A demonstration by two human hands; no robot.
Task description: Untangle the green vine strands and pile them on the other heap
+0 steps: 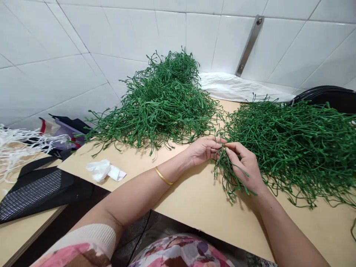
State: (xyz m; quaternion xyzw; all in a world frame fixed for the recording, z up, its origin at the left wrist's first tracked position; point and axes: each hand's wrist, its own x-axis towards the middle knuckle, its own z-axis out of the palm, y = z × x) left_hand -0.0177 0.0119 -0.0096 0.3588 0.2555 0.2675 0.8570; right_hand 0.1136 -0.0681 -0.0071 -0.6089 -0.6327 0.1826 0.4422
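Over the tabletop, my left hand (204, 151) and my right hand (246, 167) meet fingertip to fingertip on a small bunch of thin green knotted cords (229, 176). The fingers of both hands are closed on it, and its loose ends hang down beside my right palm. A tall heap of the same green cords (167, 100) lies behind my left hand. Another broad heap of green cords (300, 144) spreads to the right, close beside my right hand. Exactly which strands each fingertip pinches is hidden.
A crumpled white tissue (104, 170) lies on the pale wooden table (191, 200). White cords (25, 142) and a black mesh item (33, 191) are at the left. White cloth (236, 87) and a black rounded object (325, 97) sit by the tiled wall (167, 33).
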